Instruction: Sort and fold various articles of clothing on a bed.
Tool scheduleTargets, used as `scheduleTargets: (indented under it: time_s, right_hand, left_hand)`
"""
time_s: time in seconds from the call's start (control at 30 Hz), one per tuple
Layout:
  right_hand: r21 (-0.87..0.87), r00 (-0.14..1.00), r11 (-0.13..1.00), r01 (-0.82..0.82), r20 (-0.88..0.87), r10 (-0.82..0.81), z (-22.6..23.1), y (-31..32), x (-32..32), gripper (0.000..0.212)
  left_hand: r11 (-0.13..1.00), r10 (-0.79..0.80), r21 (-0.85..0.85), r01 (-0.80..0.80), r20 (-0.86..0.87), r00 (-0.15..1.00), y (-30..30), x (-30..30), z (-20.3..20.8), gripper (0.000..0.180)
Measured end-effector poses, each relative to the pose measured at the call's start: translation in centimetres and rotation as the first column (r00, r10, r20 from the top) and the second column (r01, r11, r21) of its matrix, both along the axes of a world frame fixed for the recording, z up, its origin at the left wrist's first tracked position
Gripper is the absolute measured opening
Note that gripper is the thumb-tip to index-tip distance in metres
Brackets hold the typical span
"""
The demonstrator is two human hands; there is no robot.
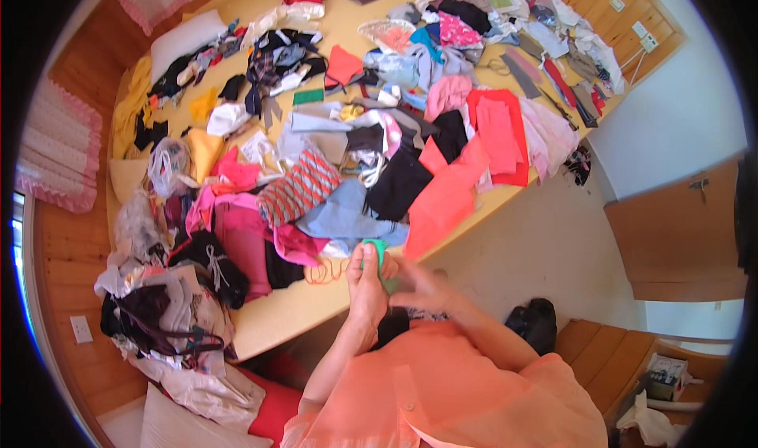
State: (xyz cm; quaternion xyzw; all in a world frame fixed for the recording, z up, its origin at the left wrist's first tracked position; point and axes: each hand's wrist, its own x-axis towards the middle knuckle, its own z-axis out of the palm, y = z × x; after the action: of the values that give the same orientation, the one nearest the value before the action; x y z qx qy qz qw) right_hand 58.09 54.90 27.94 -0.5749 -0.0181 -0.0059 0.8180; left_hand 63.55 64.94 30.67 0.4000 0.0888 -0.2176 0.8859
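Close to my body, at the table's near edge, my left hand (366,288) is closed round a small green piece (378,248) that looks like folded cloth. Part of it sticks up above the thumb, and the rest is hidden by the fingers. My right hand (426,288) is just to the right of it, smeared by motion, so its fingers cannot be made out. A thin orange-red cord (328,272) lies in loops on the table left of my left hand. Beyond the hands lie a coral cloth (448,198) and a light blue cloth (345,209).
Heaps of fabric scraps cover much of the wide yellowish table (284,319). A striped knitted piece (301,187) and black cloth (401,183) lie mid-table. Stuffed bags (162,314) crowd the left corner. At right stand a wooden bench (604,361) and a black bag (531,326).
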Motion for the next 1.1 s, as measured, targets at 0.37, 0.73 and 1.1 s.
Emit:
scheduleTargets:
  time_s: [0.37, 0.73, 1.1]
  right_hand:
    - [-0.066, 0.792, 0.923, -0.378, -0.539, 0.286, -0.1, -8.7, 2.5, 0.02]
    - [-0.295, 0.979, 0.953, 0.064, 0.202, -0.003, -3.8, -15.2, 8.7, 0.04]
    - [-0.594, 0.624, 0.804, 0.003, -0.627, -0.466, -5.1, -52.9, 2.6, 0.025]
  left_hand:
    - [0.908, 0.296, -0.287, -0.304, -0.07, 0.953, 1.1, 8.8, -3.5, 0.019]
    - [0.871, -0.423, 0.283, 0.402, 0.013, 0.906, -13.4, 6.8, -3.8, 0.016]
    - [0.833, -0.222, 0.526, 0.17, 0.037, 0.974, -14.3, 12.0, -7.0, 0.018]
